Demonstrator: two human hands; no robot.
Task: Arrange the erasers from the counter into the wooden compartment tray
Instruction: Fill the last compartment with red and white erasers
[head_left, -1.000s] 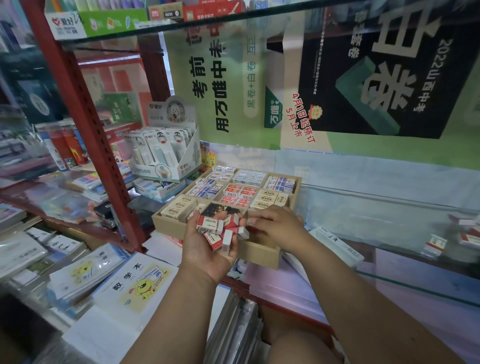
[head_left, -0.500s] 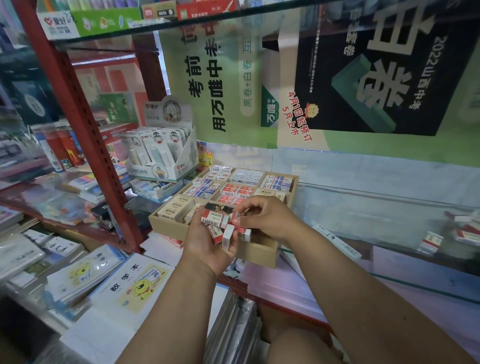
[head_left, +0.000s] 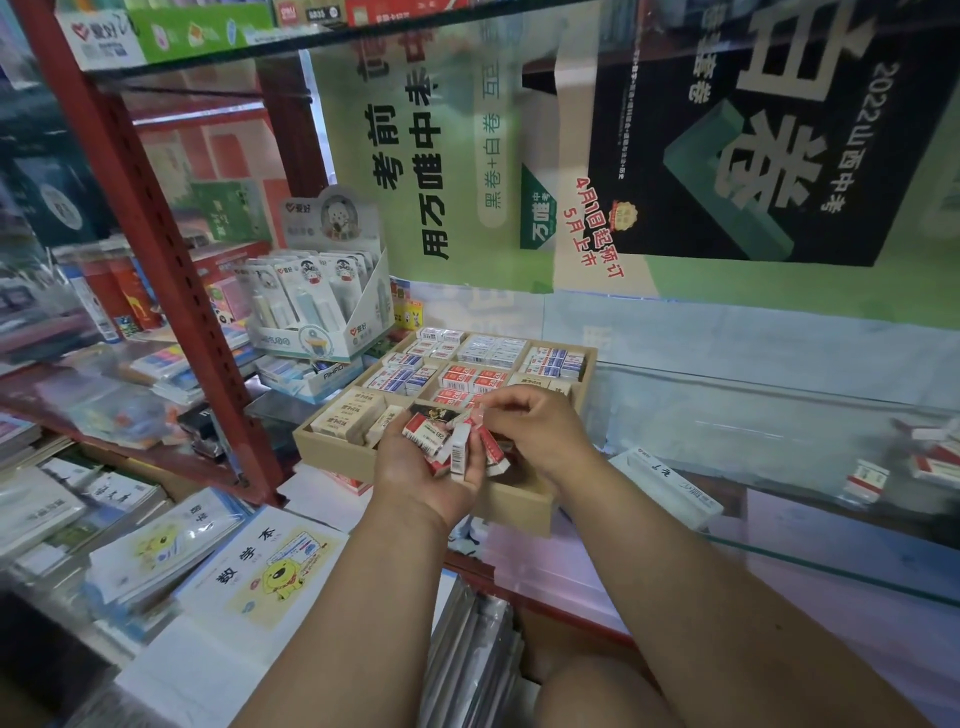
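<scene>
Glass counter carries the wooden tray; both hands' fingers grip erasers.

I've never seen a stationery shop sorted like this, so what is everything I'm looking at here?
wooden compartment tray: one, light wood, on the counter, most compartments filled
red-and-white erasers: many, in the tray's middle compartment
cream erasers: several, near-left compartment
loose erasers: a few, red-white, far right on the glass counter
display box: one, white, left of the tray
exercise books: several, lower left
left hand: holds a handful of erasers
right hand: pinches one eraser from that handful
</scene>
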